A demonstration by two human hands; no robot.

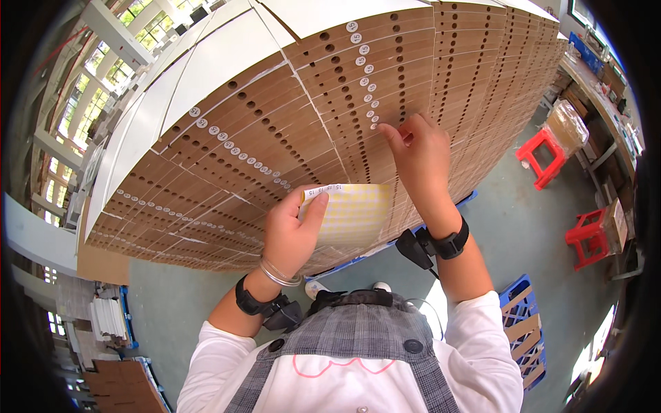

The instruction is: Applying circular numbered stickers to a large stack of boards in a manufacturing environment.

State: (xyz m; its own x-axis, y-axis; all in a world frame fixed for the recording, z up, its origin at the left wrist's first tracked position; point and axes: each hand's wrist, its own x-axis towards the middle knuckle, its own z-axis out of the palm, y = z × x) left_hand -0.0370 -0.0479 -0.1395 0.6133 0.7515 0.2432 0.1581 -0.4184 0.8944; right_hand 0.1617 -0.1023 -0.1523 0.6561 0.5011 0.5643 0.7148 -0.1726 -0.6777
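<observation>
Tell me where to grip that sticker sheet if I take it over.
Grip the sticker sheet at its left edge, coming from the left, as the left hand does now. It is thin and flat, stickers cover its face, and the right hand works above it.

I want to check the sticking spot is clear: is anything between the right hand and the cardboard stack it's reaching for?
Nothing visible is. The right hand has its fingertips right at the edge of the cardboard stack, at the lower end of a row of round white stickers. The left hand holds the sticker sheet lower down, out of the way.
</observation>
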